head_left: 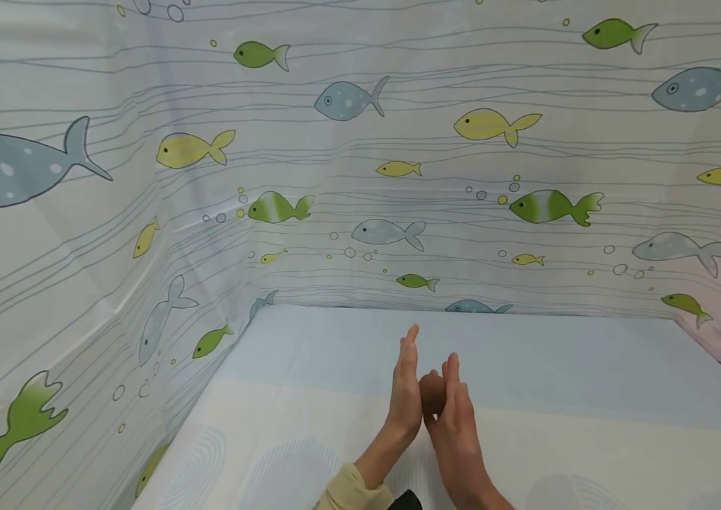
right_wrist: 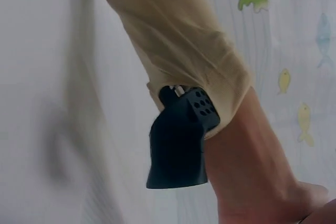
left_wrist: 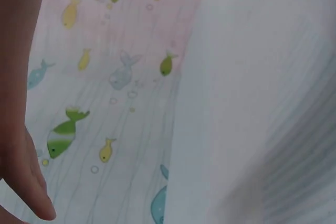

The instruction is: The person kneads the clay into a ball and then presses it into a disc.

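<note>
A small brown ball (head_left: 433, 394) sits between the two palms, near the middle of the head view. My left hand (head_left: 406, 393) stands on edge at the ball's left side, its fingers straight and pointing away. On the other side, my right hand (head_left: 456, 425) faces it with fingers extended, so the palms press the ball from both sides. In the left wrist view, part of a bare arm and hand (left_wrist: 16, 129) runs down the left edge. The right wrist view takes in a beige sleeve (right_wrist: 178, 35) above a bare wrist; the ball is out of sight there.
Beneath the hands lies a table with a pale blue and white cover (head_left: 309, 354). A fish-print curtain (head_left: 335, 177) stands behind it and along the left side, with a pinkish part at right. A dark wrist-mounted device (right_wrist: 178, 145) sticks out at the sleeve's cuff.
</note>
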